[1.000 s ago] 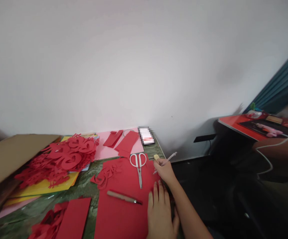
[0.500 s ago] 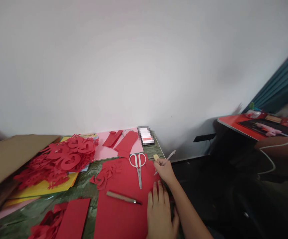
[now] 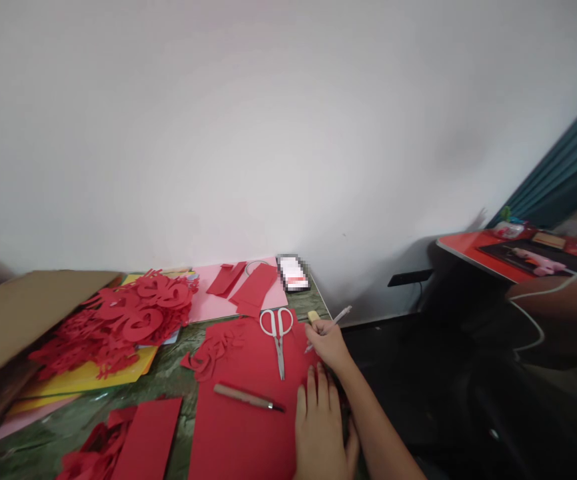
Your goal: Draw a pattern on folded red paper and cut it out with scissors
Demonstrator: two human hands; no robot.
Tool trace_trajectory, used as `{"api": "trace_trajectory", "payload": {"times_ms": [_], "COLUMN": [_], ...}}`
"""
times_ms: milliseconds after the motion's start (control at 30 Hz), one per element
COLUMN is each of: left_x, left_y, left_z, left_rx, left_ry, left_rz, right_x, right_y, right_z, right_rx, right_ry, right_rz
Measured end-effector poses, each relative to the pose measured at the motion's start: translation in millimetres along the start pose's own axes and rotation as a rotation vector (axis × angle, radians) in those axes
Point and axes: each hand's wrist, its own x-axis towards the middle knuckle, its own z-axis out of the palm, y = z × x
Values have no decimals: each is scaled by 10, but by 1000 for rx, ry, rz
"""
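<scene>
My right hand [image 3: 329, 341] is closed around a clear pen [image 3: 336, 319], its tip down on a large red paper sheet [image 3: 248, 413] at the sheet's right edge. My left hand [image 3: 321, 427] lies flat with fingers stretched out on the same sheet, just below the right hand. White-handled scissors [image 3: 277, 333] rest on the sheet to the left of the pen. A craft knife with a tan handle [image 3: 246, 397] lies across the sheet's middle. A small yellow eraser [image 3: 313, 315] sits beside my right hand.
A heap of red paper cut-outs [image 3: 118, 320] lies on yellow sheets at left, beside a cardboard flap [image 3: 23, 313]. Pink paper with red strips [image 3: 241, 287] and a phone [image 3: 293, 272] sit at the back. Another person's arm [image 3: 558, 297] and a red table [image 3: 473, 250] are at right.
The pen's upper end has dipped slightly in my right hand; otherwise both hands stay where they were.
</scene>
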Motion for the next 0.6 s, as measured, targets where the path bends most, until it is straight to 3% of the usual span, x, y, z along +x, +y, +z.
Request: {"api": "trace_trajectory", "payload": {"times_ms": [600], "left_x": [0], "left_y": [-3], "left_z": [-22], "left_rx": [-38], "left_ry": [-28], "left_rz": [-8], "right_x": [-4], "right_y": [-14], "right_z": [2], "right_rx": [-11], "right_ry": [3], "right_rz": [-6]}}
